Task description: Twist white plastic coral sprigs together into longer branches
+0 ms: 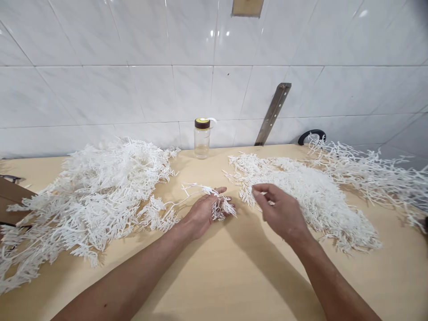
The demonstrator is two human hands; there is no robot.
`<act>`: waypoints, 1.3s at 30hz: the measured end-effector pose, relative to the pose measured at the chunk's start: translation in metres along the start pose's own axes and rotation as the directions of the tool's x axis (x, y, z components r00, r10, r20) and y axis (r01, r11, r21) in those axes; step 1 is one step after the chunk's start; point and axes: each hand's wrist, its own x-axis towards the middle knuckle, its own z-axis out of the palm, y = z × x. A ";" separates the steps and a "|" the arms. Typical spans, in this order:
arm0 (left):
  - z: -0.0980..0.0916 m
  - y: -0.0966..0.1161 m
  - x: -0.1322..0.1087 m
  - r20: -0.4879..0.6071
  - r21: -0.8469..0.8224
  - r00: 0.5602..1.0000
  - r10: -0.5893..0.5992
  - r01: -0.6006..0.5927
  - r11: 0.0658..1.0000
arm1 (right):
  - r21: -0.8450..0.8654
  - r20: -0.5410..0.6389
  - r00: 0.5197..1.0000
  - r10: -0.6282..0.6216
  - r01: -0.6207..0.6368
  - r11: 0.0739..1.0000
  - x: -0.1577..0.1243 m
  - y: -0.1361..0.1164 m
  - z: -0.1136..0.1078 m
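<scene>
My left hand (203,213) is closed around a white branching artificial plant stem (223,207), whose feathery tuft sticks out by the fingertips. A thin stem runs back from that hand toward the left, over more white tufts (155,214). Close to the near edge of a flat pile of white feathery sprigs (310,187), my right hand (279,207) has its thumb and fingertips brought together. Whatever may be between those fingertips is too small to make out. A large tangled heap of white branching stems (110,191) lies to the left.
Bare white branched stems (374,171) spread over the table's (214,276) right side. A clear bottle (201,139) stands at the wall, beside a leaning metal bar (273,113) and a black curved handle (311,135). A brown box (13,198) is at far left.
</scene>
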 end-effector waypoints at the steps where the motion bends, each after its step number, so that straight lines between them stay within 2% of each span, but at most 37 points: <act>1: 0.001 -0.001 -0.001 0.013 -0.011 1.000 0.006 -0.005 1.000 | 0.057 0.084 0.996 -0.010 0.006 0.998 -0.004 -0.008 0.005; 4: 0.004 -0.002 -0.003 0.076 -0.022 0.997 0.003 -0.001 1.000 | 0.161 0.231 0.972 -0.054 0.016 0.987 -0.012 -0.025 0.018; 7: 0.006 -0.004 -0.005 0.127 -0.004 0.991 -0.039 0.040 0.999 | 0.214 0.322 0.945 -0.046 -0.025 0.976 -0.014 -0.028 0.025; 10: 0.006 -0.005 -0.004 0.139 0.046 0.988 -0.073 0.067 0.997 | 0.288 0.382 0.924 -0.008 -0.111 0.951 -0.014 -0.025 0.026; 14: 0.003 -0.007 -0.001 0.176 0.116 0.984 -0.040 0.019 0.993 | 0.376 0.447 0.890 0.087 -0.275 0.885 -0.012 -0.017 0.025; 19: 0.000 -0.005 -0.003 0.296 0.220 0.955 -0.011 -0.056 0.974 | 0.457 0.417 0.893 0.169 -0.367 0.810 -0.009 -0.010 0.024; 24: -0.003 0.000 -0.005 0.344 0.270 0.939 -0.028 -0.070 0.960 | 0.569 0.431 0.884 0.179 -0.420 0.707 -0.005 -0.008 0.021; 31: -0.008 0.002 0.000 0.227 0.296 0.972 -0.068 -0.002 0.955 | 0.598 0.449 0.879 0.160 -0.429 0.677 -0.002 -0.003 0.016; 34: -0.010 0.003 0.000 0.230 0.333 0.970 -0.076 -0.004 0.943 | 0.608 0.443 0.879 0.176 -0.438 0.662 0.000 -0.001 0.014; 39: -0.011 0.004 -0.001 0.267 0.364 0.960 -0.087 -0.017 0.931 | 0.654 0.452 0.863 0.224 -0.492 0.575 0.002 0.000 0.015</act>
